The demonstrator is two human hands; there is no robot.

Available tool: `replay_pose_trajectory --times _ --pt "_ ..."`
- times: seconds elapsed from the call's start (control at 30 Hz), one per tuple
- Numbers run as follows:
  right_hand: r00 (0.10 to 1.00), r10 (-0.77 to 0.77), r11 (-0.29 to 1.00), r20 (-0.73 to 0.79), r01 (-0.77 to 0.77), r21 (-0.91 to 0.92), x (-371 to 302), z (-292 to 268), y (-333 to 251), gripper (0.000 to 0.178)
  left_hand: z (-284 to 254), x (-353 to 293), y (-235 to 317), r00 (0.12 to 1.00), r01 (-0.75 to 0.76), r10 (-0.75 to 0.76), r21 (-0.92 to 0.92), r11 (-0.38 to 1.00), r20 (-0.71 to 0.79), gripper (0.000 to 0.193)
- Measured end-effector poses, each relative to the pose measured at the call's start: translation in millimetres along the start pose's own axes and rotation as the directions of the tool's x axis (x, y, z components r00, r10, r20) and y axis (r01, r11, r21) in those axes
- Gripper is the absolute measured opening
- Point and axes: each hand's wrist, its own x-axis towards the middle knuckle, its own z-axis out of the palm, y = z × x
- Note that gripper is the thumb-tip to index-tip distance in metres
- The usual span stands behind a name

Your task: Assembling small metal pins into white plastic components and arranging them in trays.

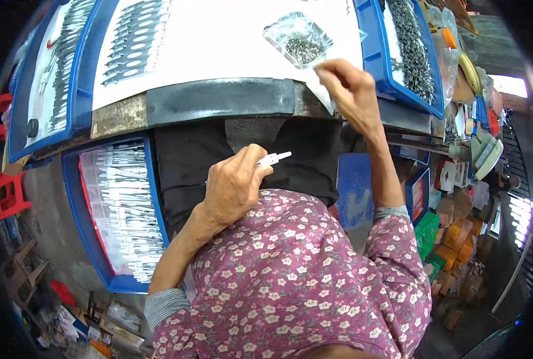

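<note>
Above my lap, my left hand point(233, 182) is closed round a small white plastic piece point(274, 158). Its narrow end sticks out to the right past my thumb and fingers. My right hand point(351, 90) is over the table's front edge, its thumb and fingertips drawn together in a pinch. Whatever lies between those fingertips is too small to make out. Just beyond them is an open clear plastic bag point(290, 30) on the white tabletop, with a heap of tiny metal parts point(304, 52) in it. A white corner of sheet point(320, 90) hangs over the edge under my right hand.
Rows of flat dark-and-white pieces point(136, 45) lie at the table's left. Blue trays flank the table: one point(81, 90) with similar pieces, another point(374, 54) with dark small parts. Lower left, a blue crate point(78, 197) holds many white pieces. Red stools point(9, 194) stand farther left.
</note>
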Motion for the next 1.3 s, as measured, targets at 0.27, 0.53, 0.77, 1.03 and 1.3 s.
replay_pose_trajectory --times 0.27,0.53,0.77,1.03,1.3 --pt "0.969 -0.227 0.834 0.101 0.247 -0.493 43 20 38 0.007 -3 12 1 0.994 0.081 -0.088 -0.12 0.989 -0.06 0.014" --pt "0.968 -0.212 0.769 0.135 0.251 -0.587 50 29 40 0.004 -12 26 5 0.965 0.246 -0.261 -0.33 0.911 -0.002 0.016" --pt "0.988 -0.147 0.977 -0.05 0.138 -0.161 45 21 35 0.011 -21 37 8 0.93 0.349 -0.358 -0.513 0.784 0.086 0.014" --pt "0.977 0.208 0.874 0.048 -0.207 0.439 41 14 28 0.008 -20 46 2 0.91 0.386 -0.383 -0.653 0.651 0.156 0.016" --pt "0.989 0.15 0.858 0.013 -0.137 0.495 30 23 13 0.007 -27 58 4 0.932 0.303 -0.344 -0.772 0.558 0.117 0.014"
